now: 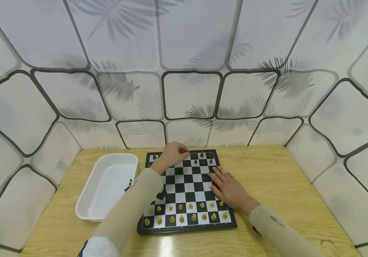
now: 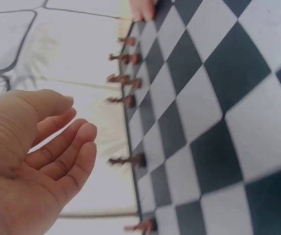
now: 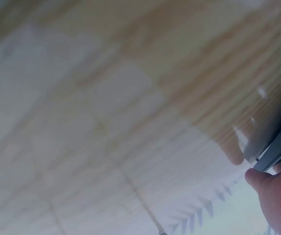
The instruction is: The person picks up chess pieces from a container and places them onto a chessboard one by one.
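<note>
Head view: left hand (image 1: pixel 172 154) at far edge of chessboard (image 1: pixel 188 187), right hand (image 1: pixel 230 189) at right edge

The chessboard lies flat on the worktop (image 1: pixel 267 171). The left grip is slack: fingers loosely curved, thumb apart from the fingertips, near the dark pieces (image 1: pixel 202 154). These stand along the far edge, most grouped at the right corner. The right grip is spread, fingers resting on the board's right border. Light pieces (image 1: pixel 194 217) occupy two rows on the near side. A white tray (image 1: pixel 107 178), left of the board, contains further dark pieces beside its right wall.
</note>
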The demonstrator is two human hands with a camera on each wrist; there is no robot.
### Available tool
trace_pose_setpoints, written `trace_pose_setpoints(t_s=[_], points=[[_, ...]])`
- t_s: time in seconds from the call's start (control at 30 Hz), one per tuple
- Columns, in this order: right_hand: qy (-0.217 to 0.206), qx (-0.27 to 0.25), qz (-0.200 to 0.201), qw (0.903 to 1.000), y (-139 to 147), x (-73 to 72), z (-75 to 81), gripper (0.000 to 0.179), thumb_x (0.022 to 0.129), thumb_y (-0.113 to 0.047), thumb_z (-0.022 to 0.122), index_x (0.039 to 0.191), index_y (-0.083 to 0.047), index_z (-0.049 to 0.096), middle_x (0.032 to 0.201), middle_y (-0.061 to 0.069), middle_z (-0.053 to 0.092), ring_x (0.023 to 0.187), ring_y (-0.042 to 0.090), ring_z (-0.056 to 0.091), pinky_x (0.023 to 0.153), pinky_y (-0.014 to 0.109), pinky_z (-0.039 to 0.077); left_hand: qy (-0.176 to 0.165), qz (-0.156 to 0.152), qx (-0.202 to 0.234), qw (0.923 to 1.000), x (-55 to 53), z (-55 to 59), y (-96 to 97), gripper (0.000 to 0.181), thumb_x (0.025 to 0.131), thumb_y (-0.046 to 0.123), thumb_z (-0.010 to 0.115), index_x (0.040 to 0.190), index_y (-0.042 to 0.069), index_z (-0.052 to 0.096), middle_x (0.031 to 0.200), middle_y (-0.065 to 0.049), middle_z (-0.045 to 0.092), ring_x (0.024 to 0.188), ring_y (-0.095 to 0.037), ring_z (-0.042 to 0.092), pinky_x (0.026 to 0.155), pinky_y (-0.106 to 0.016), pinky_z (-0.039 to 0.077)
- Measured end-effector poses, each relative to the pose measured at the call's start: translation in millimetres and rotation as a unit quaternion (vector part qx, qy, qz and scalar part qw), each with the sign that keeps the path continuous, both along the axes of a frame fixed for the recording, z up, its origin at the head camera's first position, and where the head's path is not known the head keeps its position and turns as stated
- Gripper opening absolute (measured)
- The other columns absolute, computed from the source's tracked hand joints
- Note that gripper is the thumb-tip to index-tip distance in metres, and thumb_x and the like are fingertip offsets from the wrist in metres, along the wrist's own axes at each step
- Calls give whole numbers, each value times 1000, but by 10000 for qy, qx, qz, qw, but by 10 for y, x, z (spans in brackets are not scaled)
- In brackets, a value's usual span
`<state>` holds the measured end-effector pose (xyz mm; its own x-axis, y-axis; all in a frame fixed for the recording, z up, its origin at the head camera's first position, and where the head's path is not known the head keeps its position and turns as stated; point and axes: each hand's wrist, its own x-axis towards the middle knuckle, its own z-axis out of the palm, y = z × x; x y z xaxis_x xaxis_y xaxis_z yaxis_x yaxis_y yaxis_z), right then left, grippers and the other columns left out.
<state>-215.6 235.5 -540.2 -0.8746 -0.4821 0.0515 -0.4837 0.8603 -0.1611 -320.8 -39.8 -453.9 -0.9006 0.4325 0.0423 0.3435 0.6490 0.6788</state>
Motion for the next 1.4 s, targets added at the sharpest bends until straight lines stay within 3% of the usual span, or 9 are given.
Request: trace_pose_setpoints(t_s=[0.33, 0.67, 1.07, 1.4], points=[[17, -72, -21, 10000, 30, 1, -38, 61, 111, -46, 44, 164, -15, 39, 171, 17, 32, 162, 38, 24, 124, 64, 31, 550, 359, 2, 9978, 69, 252, -498, 25, 100, 17, 67, 115, 1, 78, 108, -15, 78, 98, -30, 72, 88, -46, 59], [23, -49, -55, 10000, 19, 5, -24, 61, 111, -46, 43, 164, -15, 39, 171, 16, 32, 161, 38, 25, 124, 67, 28, 598, 595, -109, 9964, 200, 398, -944, 28, 101, 22, 68, 119, 4, 77, 109, -15, 79, 96, -30, 75, 87, -48, 60], [23, -28, -5, 10000, 2, -3, -33, 61, 112, -47, 43, 164, -16, 39, 172, 15, 32, 162, 38, 24, 124, 67, 28, 519, 871, -228, 9946, 384, 374, -1581, 26, 103, 20, 66, 119, 1, 76, 113, -20, 77, 103, -37, 73, 89, -54, 59], [42, -32, 24, 10000, 3, 5, -19, 61, 112, -46, 43, 164, -15, 39, 171, 16, 33, 161, 38, 25, 124, 67, 28, 330, 794, -492, 9951, 507, 281, -1967, 26, 100, 17, 69, 116, -2, 76, 109, -19, 78, 99, -33, 73, 87, -49, 59]])
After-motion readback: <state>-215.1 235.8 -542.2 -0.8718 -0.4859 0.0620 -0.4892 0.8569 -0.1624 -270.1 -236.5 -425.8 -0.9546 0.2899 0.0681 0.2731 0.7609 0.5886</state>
